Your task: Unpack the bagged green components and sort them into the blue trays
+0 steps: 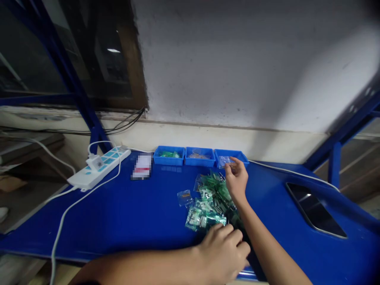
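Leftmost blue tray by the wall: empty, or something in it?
Not empty: green packets show inside the leftmost blue tray. How deep they go, I cannot tell.

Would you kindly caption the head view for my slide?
Right hand at the rightmost blue bin, left hand near piled packets.

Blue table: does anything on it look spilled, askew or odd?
Nothing looks clearly spilled or damaged. One small clear packet stands out at the left edge of the loose heap of green packets: the pieces inside look golden, unlike the heap's mostly green and silvery look.
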Tool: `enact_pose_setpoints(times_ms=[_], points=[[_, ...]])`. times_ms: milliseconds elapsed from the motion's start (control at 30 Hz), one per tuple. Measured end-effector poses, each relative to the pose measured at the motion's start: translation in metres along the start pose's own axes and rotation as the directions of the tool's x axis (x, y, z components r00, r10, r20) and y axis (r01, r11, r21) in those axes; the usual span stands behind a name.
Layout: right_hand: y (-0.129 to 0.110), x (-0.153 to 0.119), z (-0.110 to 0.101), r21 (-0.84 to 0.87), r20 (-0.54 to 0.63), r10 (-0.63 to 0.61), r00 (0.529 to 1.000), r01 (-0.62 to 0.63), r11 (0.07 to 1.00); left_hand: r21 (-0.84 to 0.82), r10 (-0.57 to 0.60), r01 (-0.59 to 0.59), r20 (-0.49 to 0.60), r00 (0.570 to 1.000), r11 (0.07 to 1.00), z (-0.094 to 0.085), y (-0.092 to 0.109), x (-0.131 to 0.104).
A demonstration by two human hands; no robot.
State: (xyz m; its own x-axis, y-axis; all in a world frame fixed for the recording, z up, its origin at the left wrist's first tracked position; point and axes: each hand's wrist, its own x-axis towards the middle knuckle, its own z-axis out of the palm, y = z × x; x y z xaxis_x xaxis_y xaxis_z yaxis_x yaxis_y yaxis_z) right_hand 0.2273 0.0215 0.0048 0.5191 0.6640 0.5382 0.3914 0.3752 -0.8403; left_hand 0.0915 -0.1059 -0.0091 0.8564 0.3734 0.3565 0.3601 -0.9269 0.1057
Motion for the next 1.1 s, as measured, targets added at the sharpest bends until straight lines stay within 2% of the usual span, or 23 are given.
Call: enact_pose_setpoints(times_ms=[167, 267, 333, 400, 500, 600, 667, 800, 900, 1000, 1033, 1100], points=[[0.004, -0.003, 0.003, -0.015, 0.057, -0.032, 0.998, 0.033, 0.999, 0.069, -0.016, 0.013, 0.038, 0.999, 0.998, 0.005, 0.001, 0.003], [0.003, -0.003, 0.002, -0.026, 0.06, -0.055, 0.997, 0.056, 0.998, 0.046, -0.032, 0.03, 0.043, 0.999, 0.998, 0.001, -0.007, 0.005], [0.002, -0.001, 0.001, -0.023, 0.057, -0.051, 0.997, 0.052, 0.998, -0.014, -0.103, 0.104, 0.019, 0.994, 0.995, -0.006, -0.024, 0.008], [0.001, -0.001, 0.0, -0.019, 0.058, -0.035, 0.998, 0.036, 0.999, -0.109, -0.225, 0.22, -0.029, 0.974, 0.969, -0.016, -0.05, 0.01], [-0.003, -0.004, 0.004, -0.019, 0.076, -0.03, 0.997, 0.032, 0.999, -0.2, -0.411, 0.384, -0.118, 0.904, 0.902, -0.028, -0.095, 0.01], [-0.008, -0.014, 0.011, -0.031, 0.162, -0.074, 0.984, 0.08, 0.996, -0.222, -0.484, 0.447, -0.154, 0.861, 0.866, -0.028, -0.124, 0.006], [-0.013, -0.021, 0.015, -0.052, 0.258, -0.115, 0.959, 0.133, 0.99, -0.217, -0.501, 0.468, -0.133, 0.855, 0.857, -0.022, -0.129, 0.001], [-0.022, -0.036, 0.021, -0.098, 0.372, -0.166, 0.913, 0.216, 0.971, -0.213, -0.497, 0.472, -0.081, 0.864, 0.855, -0.014, -0.12, -0.006], [-0.027, -0.044, 0.023, -0.101, 0.424, -0.199, 0.883, 0.265, 0.959, -0.238, -0.547, 0.512, -0.109, 0.83, 0.825, -0.015, -0.117, -0.007], [-0.033, -0.049, 0.025, -0.073, 0.442, -0.232, 0.867, 0.292, 0.954, -0.43, -0.615, 0.511, -0.142, 0.776, 0.744, -0.019, -0.122, -0.007], [-0.035, -0.05, 0.024, -0.068, 0.438, -0.241, 0.866, 0.299, 0.952, -0.543, -0.641, 0.49, -0.121, 0.758, 0.682, -0.02, -0.124, -0.007], [-0.039, -0.05, 0.023, -0.066, 0.445, -0.265, 0.856, 0.326, 0.943, -0.772, -0.683, 0.418, -0.028, 0.73, 0.479, -0.023, -0.127, -0.007]])
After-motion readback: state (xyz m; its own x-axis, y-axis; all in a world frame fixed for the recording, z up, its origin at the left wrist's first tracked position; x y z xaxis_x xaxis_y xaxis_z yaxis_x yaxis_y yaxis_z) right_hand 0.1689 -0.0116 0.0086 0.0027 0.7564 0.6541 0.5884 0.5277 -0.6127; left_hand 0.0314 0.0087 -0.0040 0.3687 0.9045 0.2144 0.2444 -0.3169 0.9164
